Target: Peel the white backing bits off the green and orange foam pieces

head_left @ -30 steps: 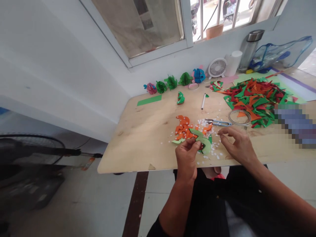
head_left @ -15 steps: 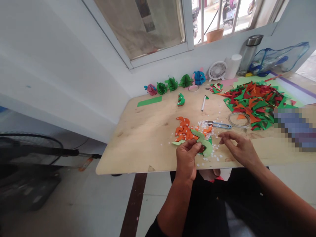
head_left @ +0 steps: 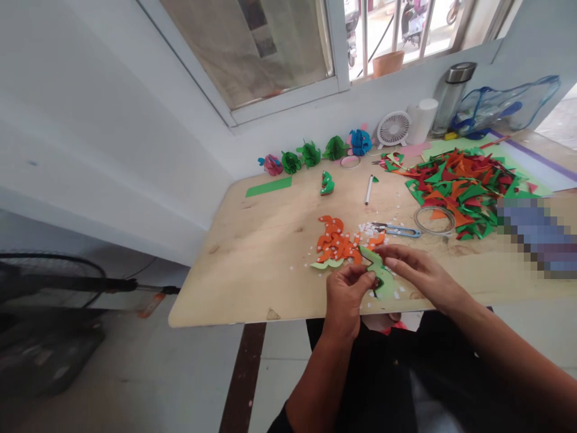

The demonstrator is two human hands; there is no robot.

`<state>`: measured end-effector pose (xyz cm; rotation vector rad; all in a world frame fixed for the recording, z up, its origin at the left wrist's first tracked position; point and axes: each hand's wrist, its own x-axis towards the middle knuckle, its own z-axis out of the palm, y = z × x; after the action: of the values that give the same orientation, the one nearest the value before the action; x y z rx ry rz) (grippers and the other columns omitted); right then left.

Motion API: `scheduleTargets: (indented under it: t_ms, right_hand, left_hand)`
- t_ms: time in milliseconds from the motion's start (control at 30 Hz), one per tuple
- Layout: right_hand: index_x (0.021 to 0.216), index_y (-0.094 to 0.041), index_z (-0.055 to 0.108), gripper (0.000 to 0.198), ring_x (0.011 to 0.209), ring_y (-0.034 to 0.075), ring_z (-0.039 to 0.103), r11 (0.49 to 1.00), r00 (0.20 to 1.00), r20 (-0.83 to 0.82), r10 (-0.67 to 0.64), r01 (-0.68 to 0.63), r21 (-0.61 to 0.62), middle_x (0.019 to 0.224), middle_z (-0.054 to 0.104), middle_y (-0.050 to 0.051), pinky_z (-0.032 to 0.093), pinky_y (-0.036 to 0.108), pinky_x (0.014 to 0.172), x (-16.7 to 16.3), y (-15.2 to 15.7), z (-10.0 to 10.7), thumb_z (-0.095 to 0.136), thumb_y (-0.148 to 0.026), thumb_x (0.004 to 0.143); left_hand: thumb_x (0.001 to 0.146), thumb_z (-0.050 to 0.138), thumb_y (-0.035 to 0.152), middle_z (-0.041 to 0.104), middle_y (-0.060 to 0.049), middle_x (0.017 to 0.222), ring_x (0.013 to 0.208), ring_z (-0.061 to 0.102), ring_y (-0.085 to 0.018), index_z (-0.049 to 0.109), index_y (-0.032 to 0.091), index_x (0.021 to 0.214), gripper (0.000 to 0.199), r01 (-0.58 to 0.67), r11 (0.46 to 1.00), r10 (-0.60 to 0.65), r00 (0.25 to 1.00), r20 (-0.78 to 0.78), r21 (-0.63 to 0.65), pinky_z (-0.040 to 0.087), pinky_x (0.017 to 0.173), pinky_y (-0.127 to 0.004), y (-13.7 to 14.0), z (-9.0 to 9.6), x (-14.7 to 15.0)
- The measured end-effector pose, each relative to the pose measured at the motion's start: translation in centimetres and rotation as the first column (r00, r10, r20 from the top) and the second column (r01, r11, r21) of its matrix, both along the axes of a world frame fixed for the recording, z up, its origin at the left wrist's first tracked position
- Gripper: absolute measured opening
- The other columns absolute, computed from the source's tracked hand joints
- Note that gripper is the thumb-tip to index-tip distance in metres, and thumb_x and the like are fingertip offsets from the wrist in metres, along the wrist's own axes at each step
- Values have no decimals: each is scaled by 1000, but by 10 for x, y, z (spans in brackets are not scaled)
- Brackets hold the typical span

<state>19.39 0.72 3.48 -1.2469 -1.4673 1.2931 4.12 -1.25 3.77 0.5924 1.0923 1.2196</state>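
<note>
A curvy light green paper cutout [head_left: 381,278] with darker layers beneath is pinched between the thumb and fingers of my left hand [head_left: 346,296], just above the table's near edge. My right hand [head_left: 421,272] has its thumb and fingertips at the cutout's upper right edge, closed on it. Behind the hands lies a heap of orange paper cutouts [head_left: 333,237] dotted with small white squares. Another light green piece [head_left: 325,264] lies left of my left hand. Small white paper squares [head_left: 367,228] are scattered round blue-handled snips [head_left: 401,231].
A big pile of red, orange and green scraps [head_left: 464,180] covers the table's right side, with a tape roll [head_left: 435,220] before it. Farther back are a pen [head_left: 368,190], a green strip [head_left: 269,187], paper figures [head_left: 311,154], a small fan [head_left: 393,128] and a glass bottle [head_left: 453,99].
My right hand has moved left to the green cutout, where its fingertips now meet the edge. The cutout has turned slightly in my left hand. The view has shifted a little.
</note>
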Motion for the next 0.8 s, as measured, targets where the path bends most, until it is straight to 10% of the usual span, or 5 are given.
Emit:
scheduleTargets:
  t_ms: [367, 567, 800]
  right_hand:
    - [72, -16, 68, 29, 50, 10, 53, 961, 931, -349, -105, 4, -278, 61, 62, -2, 43, 21, 46, -27, -3, 5, 76, -44, 68]
    - [72, -17, 66, 30, 45, 10, 52, 973, 960, -265, -90, 27, -231, 58, 61, -2, 42, 22, 40, -28, -9, 10, 73, -46, 70]
    - [74, -18, 67, 27, 45, 13, 54, 999, 1000, -28, -4, 3, -37, 54, 60, -1, 43, 23, 40, -25, -14, 5, 62, -44, 81]
  left_hand:
    - [60, 76, 18, 62, -1, 53, 53, 55, -10, 69, 12, 61, 9, 29, 999, -28, 998, -52, 15, 45, 59, -22, -9, 0, 2]
    - [61, 79, 28, 70, -6, 77, 68, 63, -15, 73, 14, 82, 26, 174, 984, -170, 980, -107, 24, 51, 65, -25, -12, -3, -15]
    - [66, 76, 29, 70, -5, 78, 69, 62, -13, 70, 14, 82, 23, 38, 993, -22, 989, -147, 107, 50, 65, -23, 0, 1, -15]
